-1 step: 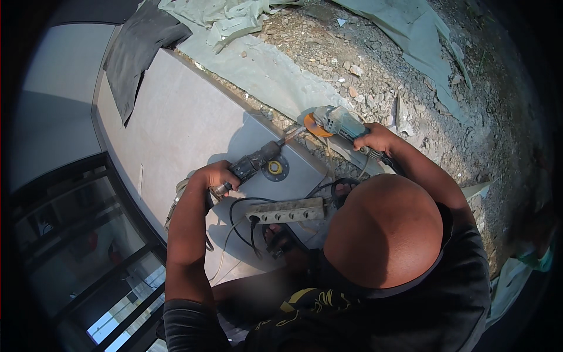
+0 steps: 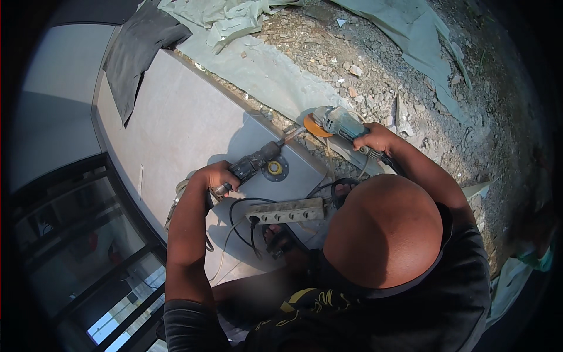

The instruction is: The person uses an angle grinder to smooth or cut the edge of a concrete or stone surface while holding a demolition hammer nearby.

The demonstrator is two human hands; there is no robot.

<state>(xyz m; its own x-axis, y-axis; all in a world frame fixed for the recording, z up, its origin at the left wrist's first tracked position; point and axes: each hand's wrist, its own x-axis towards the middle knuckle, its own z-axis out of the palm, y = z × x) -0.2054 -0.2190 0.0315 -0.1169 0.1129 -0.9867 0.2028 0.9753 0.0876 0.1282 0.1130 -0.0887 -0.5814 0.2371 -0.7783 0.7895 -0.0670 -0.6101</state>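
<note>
Two tools are in hand on my feed: the left hand (image 2: 221,175) grasps the rotary hammer (image 2: 252,164) at its rear, the right hand (image 2: 377,138) is wrapped around the angle grinder (image 2: 345,123). Ahead of the left grip, the chisel bit (image 2: 292,135) reaches the orange disc (image 2: 317,127); I can't tell whether they touch. Nearer the body lies a power strip (image 2: 285,210). I see nothing shifted since the last frame, so bit and disc remain together.
</note>
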